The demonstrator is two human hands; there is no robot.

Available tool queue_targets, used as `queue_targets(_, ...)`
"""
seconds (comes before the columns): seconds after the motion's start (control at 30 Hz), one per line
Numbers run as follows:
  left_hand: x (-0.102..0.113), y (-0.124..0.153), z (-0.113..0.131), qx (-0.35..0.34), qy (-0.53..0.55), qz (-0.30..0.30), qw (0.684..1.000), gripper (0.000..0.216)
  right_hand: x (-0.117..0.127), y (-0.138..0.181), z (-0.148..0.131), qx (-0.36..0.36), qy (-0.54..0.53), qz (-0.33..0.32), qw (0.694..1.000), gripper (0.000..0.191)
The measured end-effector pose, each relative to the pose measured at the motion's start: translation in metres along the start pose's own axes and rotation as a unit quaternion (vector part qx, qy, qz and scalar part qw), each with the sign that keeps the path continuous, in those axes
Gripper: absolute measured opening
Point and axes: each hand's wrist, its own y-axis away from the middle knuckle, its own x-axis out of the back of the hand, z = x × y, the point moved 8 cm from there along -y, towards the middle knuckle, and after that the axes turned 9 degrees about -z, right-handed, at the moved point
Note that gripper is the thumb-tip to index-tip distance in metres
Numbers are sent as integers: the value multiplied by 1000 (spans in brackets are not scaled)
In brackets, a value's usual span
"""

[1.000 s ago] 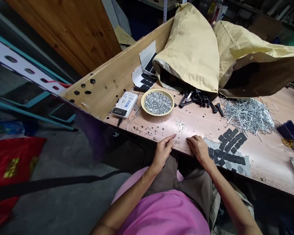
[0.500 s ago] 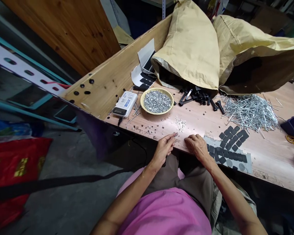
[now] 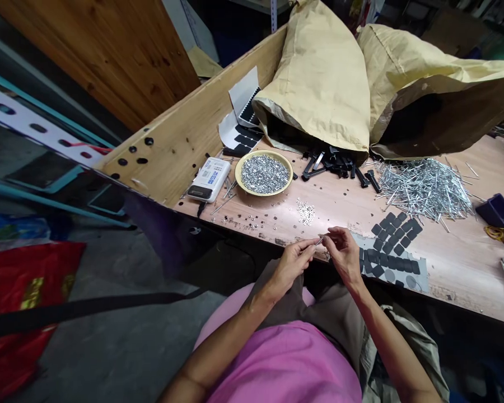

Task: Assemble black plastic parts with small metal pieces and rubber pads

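My left hand (image 3: 294,262) is closed in a pinch on a thin metal rod (image 3: 318,241), whose tip points toward my other hand. My right hand (image 3: 343,252) meets it over the table's front edge, thumb and fingertips pinched at the rod's end. Whatever small part sits between those right fingertips is too small to make out. Just beyond my hands lies a loose cluster of small metal nuts (image 3: 306,214). A yellow bowl (image 3: 238,182) heaped with small shiny metal parts (image 3: 265,173) stands farther back to the left.
A pile of thin metal rods (image 3: 426,187) lies right, near a dark blue box (image 3: 498,210). Black pads (image 3: 386,261) cover a grey sheet at the front edge. Paper sacks (image 3: 319,73) and black plastic parts (image 3: 334,162) lie behind. A white device (image 3: 210,178) is left of the bowl.
My right hand has lifted from the tabletop and come to the rod's tip. My left hand has moved right, bringing the rod to it. The view has shifted slightly.
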Motion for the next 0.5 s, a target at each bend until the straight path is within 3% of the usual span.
queue_targets(0.17,-6,0,0,-2,-19,-10,1000,54,6,8,1,0,-47,41,998,27)
queue_targets(0.27,-9,2,-1,4,-25,-13,1000,53,9,14,-2,29,-24,58,998,24)
queue_targets(0.37,-13,3,-2,13,-18,-16,1000,50,13,21,-15,107,91,66,988,14)
queue_targets(0.43,-16,5,-3,20,-14,-15,1000,48,12,27,-27,186,192,47,962,9)
queue_targets(0.5,-18,6,-4,26,-12,-13,1000,47,8,34,-35,256,269,6,929,16)
